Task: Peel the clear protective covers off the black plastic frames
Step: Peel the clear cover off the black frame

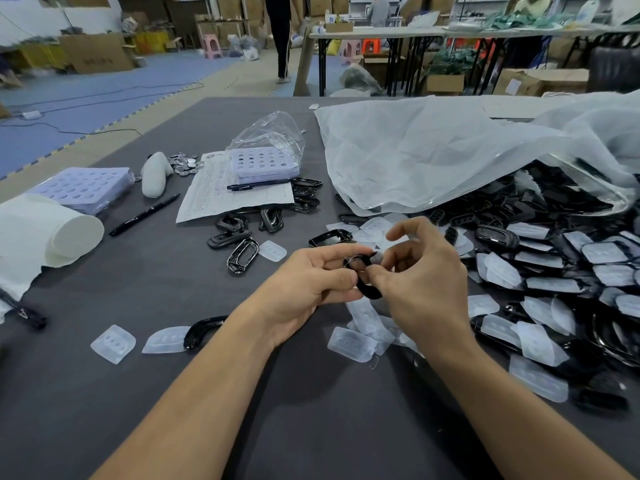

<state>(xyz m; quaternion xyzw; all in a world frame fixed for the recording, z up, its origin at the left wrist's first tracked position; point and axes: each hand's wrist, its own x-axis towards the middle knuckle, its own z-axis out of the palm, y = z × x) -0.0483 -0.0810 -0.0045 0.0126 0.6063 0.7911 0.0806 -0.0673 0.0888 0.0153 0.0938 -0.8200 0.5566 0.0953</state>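
Left hand grips a black frame between thumb and fingers, held above the grey table near its centre. Right hand pinches the same frame at its right side, with the upper fingers lifted. Whether it has the clear film is unclear. Loose covers lie just near of the hands. A pile of covered frames spreads on the right.

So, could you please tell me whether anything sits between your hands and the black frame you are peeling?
Nothing visible does. The left hand and the right hand both hold the black frame directly, above the grey table; no loose cover or other frame lies between the fingers and it.
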